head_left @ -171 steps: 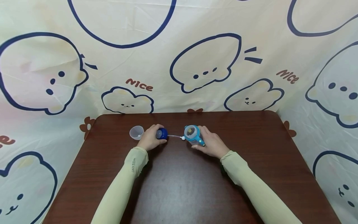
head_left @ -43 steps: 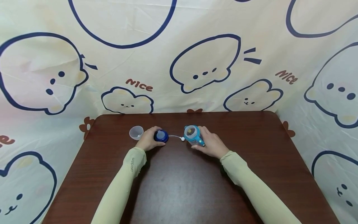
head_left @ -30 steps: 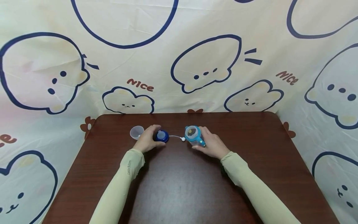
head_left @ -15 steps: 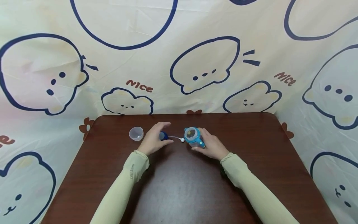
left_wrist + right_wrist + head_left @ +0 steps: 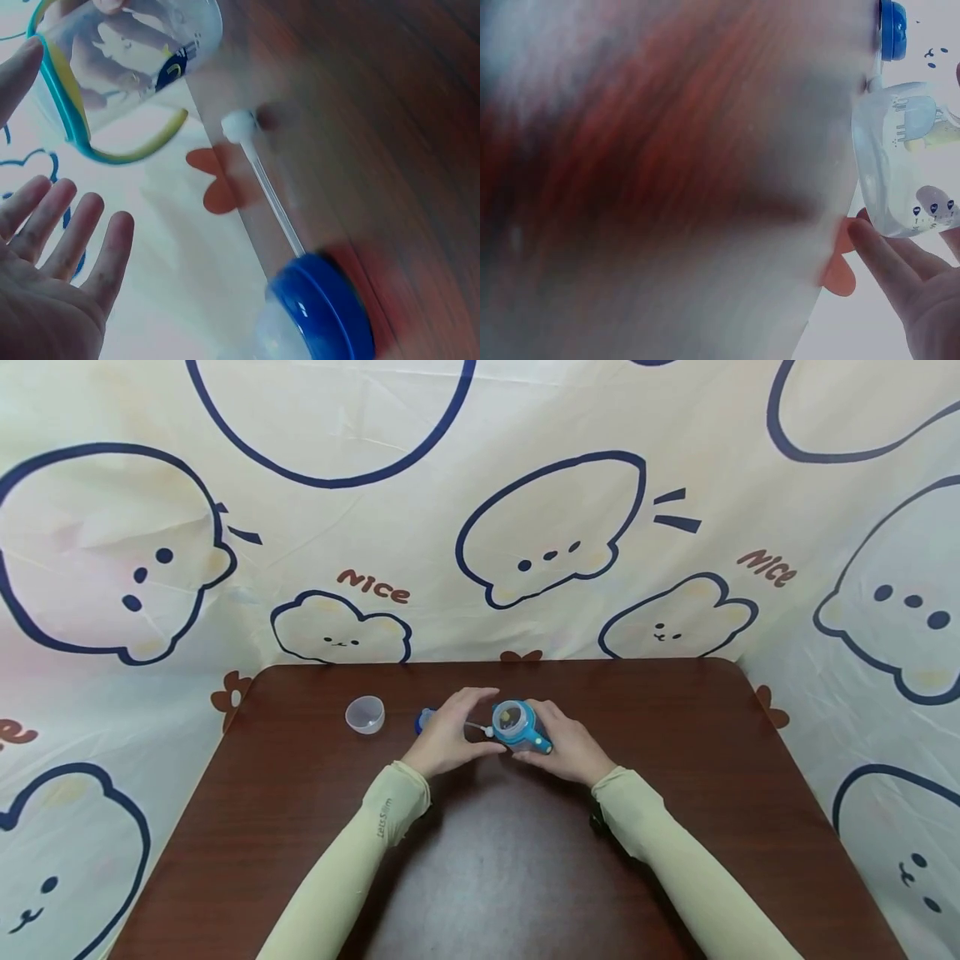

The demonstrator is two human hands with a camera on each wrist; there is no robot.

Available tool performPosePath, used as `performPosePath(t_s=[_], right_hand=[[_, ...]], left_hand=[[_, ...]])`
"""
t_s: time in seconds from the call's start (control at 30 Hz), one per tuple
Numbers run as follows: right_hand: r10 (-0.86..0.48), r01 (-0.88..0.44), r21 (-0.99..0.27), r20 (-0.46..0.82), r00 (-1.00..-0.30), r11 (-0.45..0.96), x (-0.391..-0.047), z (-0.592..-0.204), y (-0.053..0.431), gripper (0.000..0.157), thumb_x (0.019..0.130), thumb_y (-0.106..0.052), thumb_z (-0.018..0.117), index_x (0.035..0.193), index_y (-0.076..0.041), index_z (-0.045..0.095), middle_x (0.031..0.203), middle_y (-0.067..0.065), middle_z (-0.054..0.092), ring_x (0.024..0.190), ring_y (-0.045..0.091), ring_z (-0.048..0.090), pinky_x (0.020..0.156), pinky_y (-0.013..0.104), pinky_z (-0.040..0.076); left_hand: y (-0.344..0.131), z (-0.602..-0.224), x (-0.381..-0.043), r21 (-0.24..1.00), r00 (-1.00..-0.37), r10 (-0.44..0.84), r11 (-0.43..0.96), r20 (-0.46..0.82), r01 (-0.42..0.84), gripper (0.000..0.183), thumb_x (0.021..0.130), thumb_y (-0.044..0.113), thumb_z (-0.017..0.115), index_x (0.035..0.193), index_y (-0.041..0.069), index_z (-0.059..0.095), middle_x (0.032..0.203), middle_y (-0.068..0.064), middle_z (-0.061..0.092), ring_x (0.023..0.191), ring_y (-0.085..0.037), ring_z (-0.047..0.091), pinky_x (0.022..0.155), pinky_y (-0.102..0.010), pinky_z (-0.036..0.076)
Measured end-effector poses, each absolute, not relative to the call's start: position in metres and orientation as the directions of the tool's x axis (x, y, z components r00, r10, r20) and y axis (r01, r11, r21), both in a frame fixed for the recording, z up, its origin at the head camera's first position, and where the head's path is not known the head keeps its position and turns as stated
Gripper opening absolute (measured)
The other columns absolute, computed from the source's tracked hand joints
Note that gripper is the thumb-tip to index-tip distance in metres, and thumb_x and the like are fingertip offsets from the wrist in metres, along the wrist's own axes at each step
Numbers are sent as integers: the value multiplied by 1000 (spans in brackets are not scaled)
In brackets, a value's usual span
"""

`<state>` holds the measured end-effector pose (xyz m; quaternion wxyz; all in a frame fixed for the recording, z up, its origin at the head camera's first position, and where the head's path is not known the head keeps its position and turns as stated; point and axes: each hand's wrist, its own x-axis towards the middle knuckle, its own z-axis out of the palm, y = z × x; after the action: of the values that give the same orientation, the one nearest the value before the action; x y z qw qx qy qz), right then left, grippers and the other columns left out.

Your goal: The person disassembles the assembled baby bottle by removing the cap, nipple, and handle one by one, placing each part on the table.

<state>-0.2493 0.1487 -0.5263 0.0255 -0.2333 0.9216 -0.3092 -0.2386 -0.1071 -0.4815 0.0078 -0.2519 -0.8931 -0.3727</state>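
A clear sippy cup (image 5: 512,718) with blue handles, its top uncovered, stands on the table in the grip of my right hand (image 5: 566,747). The right wrist view shows my right fingers curved round the clear cup body (image 5: 892,172). My left hand (image 5: 447,735) is just left of the cup, fingers spread, thumb and forefinger reaching toward it, holding nothing. In the left wrist view those fingers (image 5: 112,255) are straight, near the handle ring (image 5: 64,90). Behind that hand lies the blue lid (image 5: 322,307), its straw (image 5: 274,195) ending in a white weighted tip (image 5: 238,126) beside the cup.
A small clear bowl-shaped cap (image 5: 365,715) sits at the left on the dark wooden table (image 5: 480,893). A printed cloth (image 5: 435,543) hangs behind the table's far edge.
My left hand has let go of the blue lid, leaving it on the table, and moved right toward the cup. My right hand has kept its hold on the cup.
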Motion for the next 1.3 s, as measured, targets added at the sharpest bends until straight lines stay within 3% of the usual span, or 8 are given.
performPosePath(t_s=[0.13,0.5,0.93,1.3], right_hand=[[-451,-416,-585,94,-887,696,-250,-526,148,86,83,-52,84,153,-30,38,131,-1,54,115,22,60,99,52,57],[-451,-404,-591,76,-889,698,-250,-523,148,85,84,-50,84,152,-29,39,133,-1,55,118,22,60,102,51,56],[-443,-402,-611,91,-892,682,-248,-523,146,85,83,-46,86,152,-29,40,131,-1,57,116,23,61,100,52,56],[-445,-386,-609,62,-894,692,-250,-520,147,84,83,-52,85,151,-28,40,138,0,56,121,24,60,103,52,55]], left_hand=[[-99,-480,-238,654,-860,463,587,214,478,88,80,41,90,153,20,47,150,1,52,138,-20,50,115,-46,46],[-90,-482,-240,669,-860,466,573,210,473,80,81,38,90,149,20,52,139,0,59,121,-16,58,103,-41,54],[-89,-485,-244,675,-875,453,594,168,437,76,79,42,90,144,21,57,131,4,61,119,-14,57,103,-40,54],[-92,-483,-244,705,-871,456,556,184,440,72,80,37,91,142,19,58,129,0,60,115,-17,56,99,-48,56]])
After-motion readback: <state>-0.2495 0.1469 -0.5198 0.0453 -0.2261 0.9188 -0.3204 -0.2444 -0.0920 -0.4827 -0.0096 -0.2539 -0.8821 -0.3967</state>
